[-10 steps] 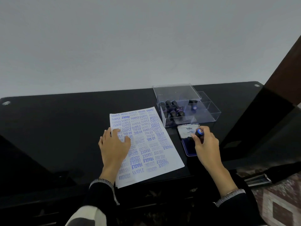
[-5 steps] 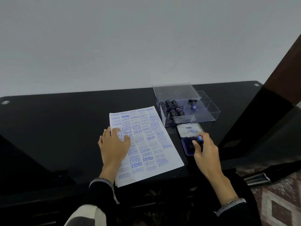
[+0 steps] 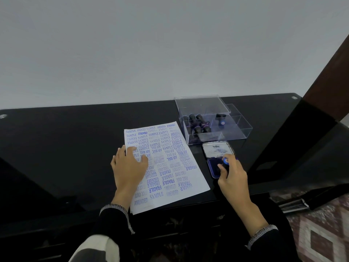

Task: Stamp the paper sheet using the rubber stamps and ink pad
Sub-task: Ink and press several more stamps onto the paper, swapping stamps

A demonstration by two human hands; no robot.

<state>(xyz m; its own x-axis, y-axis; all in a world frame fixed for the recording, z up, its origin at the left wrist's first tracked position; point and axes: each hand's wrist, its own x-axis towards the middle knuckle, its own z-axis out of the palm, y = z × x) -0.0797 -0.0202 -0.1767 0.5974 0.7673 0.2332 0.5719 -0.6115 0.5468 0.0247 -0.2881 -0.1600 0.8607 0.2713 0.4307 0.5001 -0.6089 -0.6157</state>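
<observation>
While gripped, stamp on pad

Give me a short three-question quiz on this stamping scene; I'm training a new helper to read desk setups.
1. True or false: the left hand lies flat on the paper sheet.
2. What does the right hand grip? A) the stamp B) the clear box C) a pen
3. Over which part of the ink pad is the stamp: the blue pad or the open lid?

Key: 1 true. 2 A. 3 the blue pad.
</observation>
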